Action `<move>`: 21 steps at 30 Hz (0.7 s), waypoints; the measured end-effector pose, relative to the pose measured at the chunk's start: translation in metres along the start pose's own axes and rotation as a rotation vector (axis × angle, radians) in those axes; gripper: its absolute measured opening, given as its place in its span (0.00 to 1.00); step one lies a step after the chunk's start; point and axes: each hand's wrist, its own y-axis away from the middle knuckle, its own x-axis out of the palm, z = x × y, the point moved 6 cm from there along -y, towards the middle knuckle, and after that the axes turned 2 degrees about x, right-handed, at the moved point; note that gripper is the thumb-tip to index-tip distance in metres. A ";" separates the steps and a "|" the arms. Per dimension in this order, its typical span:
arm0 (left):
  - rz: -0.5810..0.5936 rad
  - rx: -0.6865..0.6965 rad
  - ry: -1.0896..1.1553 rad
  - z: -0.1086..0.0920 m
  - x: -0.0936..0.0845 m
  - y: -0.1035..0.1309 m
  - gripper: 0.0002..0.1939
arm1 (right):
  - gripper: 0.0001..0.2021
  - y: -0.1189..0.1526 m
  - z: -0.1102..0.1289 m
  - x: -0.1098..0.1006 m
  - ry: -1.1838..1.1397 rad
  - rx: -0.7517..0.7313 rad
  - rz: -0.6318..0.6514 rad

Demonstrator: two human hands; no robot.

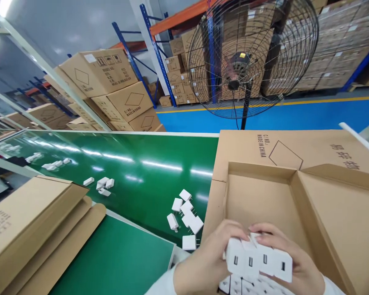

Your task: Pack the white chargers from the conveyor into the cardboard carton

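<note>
Between them, my left hand (207,256) and my right hand (298,256) grip a row of several white USB chargers (258,258), pressed side by side with their ports facing me. Fingers of both hands curl over the top of the row. Just under it, more white chargers (249,287) are packed close together at the bottom edge, partly hidden by the held row. An open cardboard box (261,196) lies around and beyond my hands. To the left of the box, a loose pile of white chargers (187,213) with metal prongs rests on the green conveyor belt (147,180).
Smaller groups of chargers (103,184) lie farther along the belt. Stacked flat cardboard boxes (30,229) stand at the left on a green side table (119,254). Past the belt are a large black fan (233,84), stacked cartons (110,90) and blue-orange racking (156,53).
</note>
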 end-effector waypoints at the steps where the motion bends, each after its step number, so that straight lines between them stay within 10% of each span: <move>1: -0.010 0.025 0.018 -0.001 0.005 0.003 0.20 | 0.15 0.002 -0.001 0.002 -0.014 0.018 0.001; 15: -0.092 0.066 0.021 0.002 0.031 -0.011 0.20 | 0.22 0.013 -0.016 -0.019 0.070 0.071 0.056; 21: 0.157 -0.185 0.010 0.029 0.055 -0.045 0.29 | 0.19 0.013 -0.027 -0.072 0.359 0.280 0.287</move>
